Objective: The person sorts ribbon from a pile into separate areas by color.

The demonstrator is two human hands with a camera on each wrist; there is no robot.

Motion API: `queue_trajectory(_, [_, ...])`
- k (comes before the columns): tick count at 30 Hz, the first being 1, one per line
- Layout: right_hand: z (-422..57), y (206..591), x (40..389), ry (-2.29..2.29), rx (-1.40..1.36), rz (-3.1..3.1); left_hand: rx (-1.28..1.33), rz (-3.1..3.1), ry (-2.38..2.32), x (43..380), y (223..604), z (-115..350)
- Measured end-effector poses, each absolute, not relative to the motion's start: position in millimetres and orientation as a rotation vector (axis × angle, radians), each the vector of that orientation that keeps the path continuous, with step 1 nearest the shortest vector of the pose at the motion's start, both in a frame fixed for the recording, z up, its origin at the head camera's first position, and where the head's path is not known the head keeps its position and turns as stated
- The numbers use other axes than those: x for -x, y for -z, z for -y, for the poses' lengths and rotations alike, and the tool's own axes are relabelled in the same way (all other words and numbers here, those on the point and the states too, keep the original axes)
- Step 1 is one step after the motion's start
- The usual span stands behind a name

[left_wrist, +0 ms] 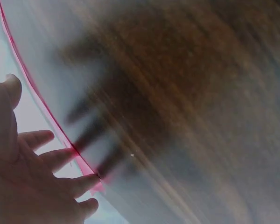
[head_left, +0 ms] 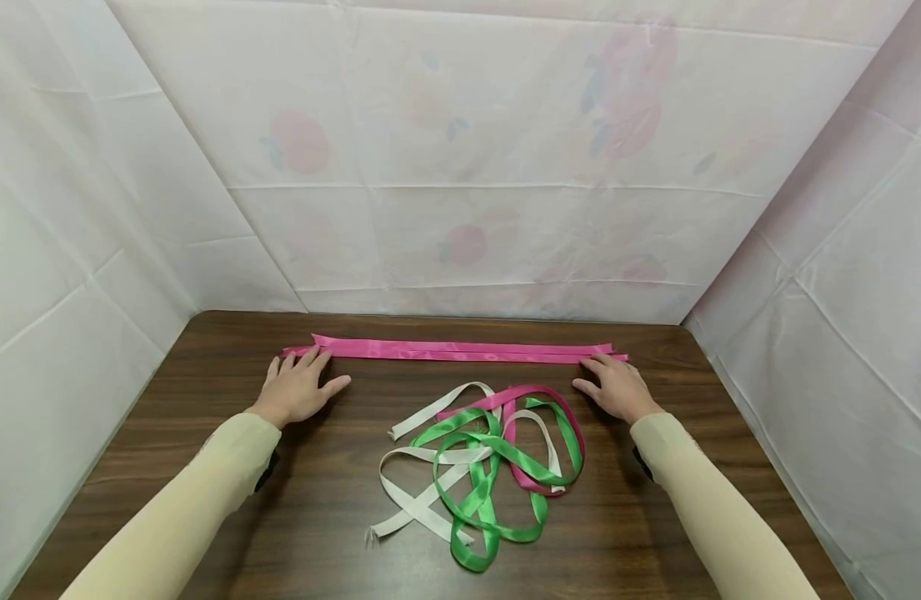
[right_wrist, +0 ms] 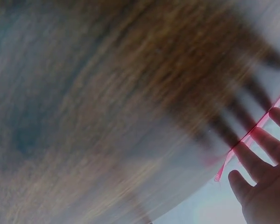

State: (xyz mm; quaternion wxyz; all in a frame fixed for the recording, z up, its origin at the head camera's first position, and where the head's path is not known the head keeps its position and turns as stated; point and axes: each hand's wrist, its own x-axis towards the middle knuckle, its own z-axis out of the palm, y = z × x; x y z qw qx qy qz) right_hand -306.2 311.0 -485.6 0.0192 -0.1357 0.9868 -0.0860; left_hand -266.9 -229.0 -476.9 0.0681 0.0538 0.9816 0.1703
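Observation:
Two pink ribbon strips (head_left: 460, 350) lie stretched side by side along the far part of the table. My left hand (head_left: 295, 390) touches their left end with spread, straight fingers; the left wrist view shows the fingertips (left_wrist: 89, 179) on the pink ribbon (left_wrist: 46, 109). At the right end my right hand (head_left: 618, 388) rests its extended fingers on the strips, and in the right wrist view the fingertips (right_wrist: 242, 148) meet the ribbon's edge. Between the forearms lies a loose tangle of green ribbon (head_left: 516, 457), white ribbon (head_left: 422, 510) and another pink ribbon (head_left: 570, 417).
The dark wood-grain table (head_left: 317, 533) ends just behind the strips. A pale sheet with faded fruit prints (head_left: 460, 150) hangs behind it. More white sheeting stands at the left (head_left: 77, 208) and right (head_left: 858, 275) sides.

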Motion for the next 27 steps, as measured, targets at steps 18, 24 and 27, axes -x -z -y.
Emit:
queue_trajectory(18, [-313, 473, 308, 0.275, 0.422, -3.086, -0.231, -2.981, -0.452, 268, 464, 218])
queue_trajectory(24, [-311, 467, 306, 0.296, 0.436, -3.104, -0.284, -3.014, -0.478, 270, 459, 205])
queue_trajectory(27, [-308, 463, 305, 0.325, 0.445, -3.113, -0.305, -3.028, -0.500, 272, 458, 198])
